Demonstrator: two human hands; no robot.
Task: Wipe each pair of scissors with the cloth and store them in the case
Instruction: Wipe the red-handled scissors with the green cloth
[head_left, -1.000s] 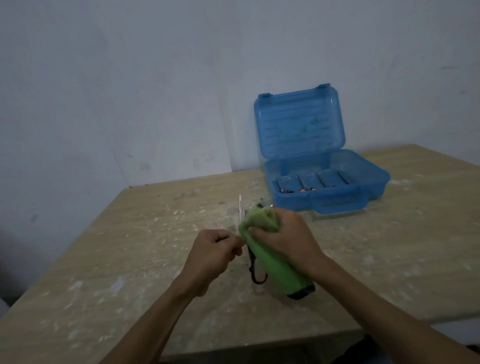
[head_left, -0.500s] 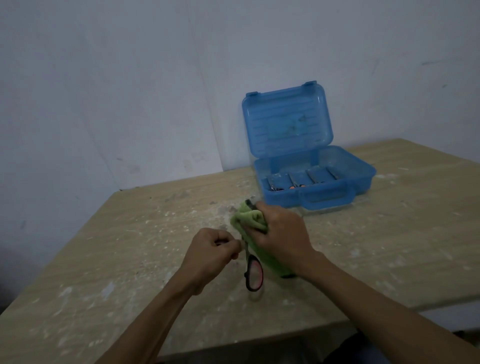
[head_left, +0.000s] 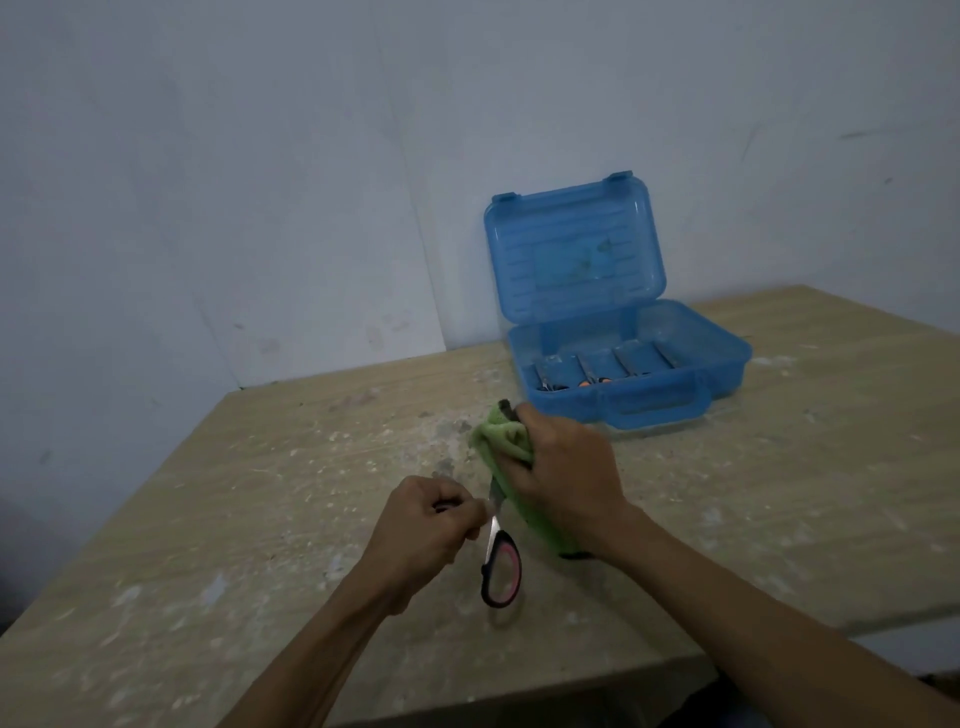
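Green cloth (head_left: 506, 452), soft, bunched in your right hand (head_left: 563, 467) around the blades over the worktop (head_left: 208, 519); left hand (head_left: 428, 525) pinches one handle. Scissors (head_left: 500, 564) stiff, sharp, light: hold by the handles. Case (head_left: 631, 364) open behind. No readable labels.

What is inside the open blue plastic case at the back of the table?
In the open blue plastic case, several pairs of scissors lie side by side: metal blades, with a few orange handle tips showing. The front wall hides most handles, so their exact number is unclear.
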